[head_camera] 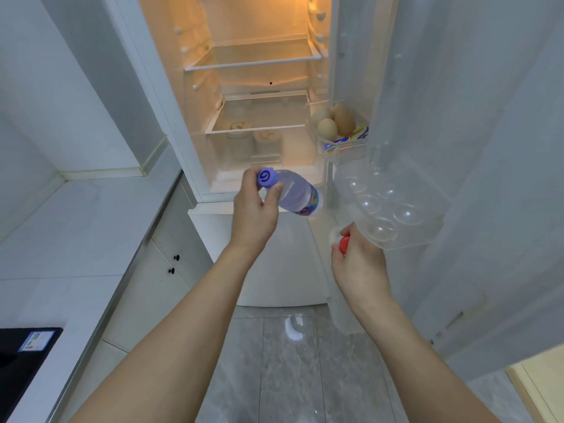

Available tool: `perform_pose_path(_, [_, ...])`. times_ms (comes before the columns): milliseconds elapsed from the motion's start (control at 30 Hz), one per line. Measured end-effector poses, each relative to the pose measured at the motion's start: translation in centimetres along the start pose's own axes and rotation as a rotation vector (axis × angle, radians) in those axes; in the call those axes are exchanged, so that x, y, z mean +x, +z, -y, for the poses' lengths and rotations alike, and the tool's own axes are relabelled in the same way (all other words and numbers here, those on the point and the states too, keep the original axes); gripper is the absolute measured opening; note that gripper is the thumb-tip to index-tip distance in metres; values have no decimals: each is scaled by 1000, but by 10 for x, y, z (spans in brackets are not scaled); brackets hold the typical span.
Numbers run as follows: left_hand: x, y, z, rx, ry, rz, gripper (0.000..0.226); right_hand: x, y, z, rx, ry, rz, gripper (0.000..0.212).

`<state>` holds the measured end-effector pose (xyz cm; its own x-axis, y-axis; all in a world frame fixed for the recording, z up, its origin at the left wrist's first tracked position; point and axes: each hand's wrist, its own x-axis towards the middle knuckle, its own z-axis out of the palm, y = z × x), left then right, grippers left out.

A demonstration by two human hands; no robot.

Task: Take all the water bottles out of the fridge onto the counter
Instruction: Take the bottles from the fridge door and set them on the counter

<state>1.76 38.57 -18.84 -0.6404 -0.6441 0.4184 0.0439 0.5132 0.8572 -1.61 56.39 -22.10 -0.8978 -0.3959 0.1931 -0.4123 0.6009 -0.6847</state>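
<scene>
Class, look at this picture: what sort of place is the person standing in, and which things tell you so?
Most likely a home kitchen. An open fridge holds eggs in its door, a white counter with cupboards below runs alongside, and a black hob is set into it.

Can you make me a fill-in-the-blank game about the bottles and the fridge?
1. The left hand holds a bottle with a ____ cap.
2. The right hand grips a bottle whose cap is ____.
3. The eggs sit in the fridge ____ shelf.

Missing words: purple; red; door
</scene>
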Motion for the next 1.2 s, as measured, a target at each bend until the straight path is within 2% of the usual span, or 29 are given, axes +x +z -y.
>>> perform_pose_path(33, [-1, -8, 1, -7, -8, -35, 25, 0, 2, 4, 14, -36, -36, 7])
perform_pose_path(100, [-3, -24, 4, -28, -27, -110, 22, 2, 6, 13, 48, -68, -105, 22])
perform_pose_path(167, [-5, -40, 9, -32, -49, -167, 21, 4, 9, 24, 92, -45, -119, 16])
perform_pose_path(267, [-9, -63, 18, -18, -91, -197, 22, 8, 16, 38, 79, -142, -205, 20])
perform_pose_path(367, [-12, -88, 24, 16, -130, -197, 23, 13, 28, 56, 126, -234, -212, 25])
perform_pose_path(800, [-31, -213, 61, 244, -239, -143, 22, 10, 97, 162, 223, -303, 30, 20])
perform_pose_path(967, [-31, -267, 79, 314, -250, -108, 19, 11, 126, 204, 168, -305, 149, 16])
perform_pose_path(1200, [-40, -338, 111, 361, -333, -138, 23, 1, 181, 261, 76, -336, 275, 13])
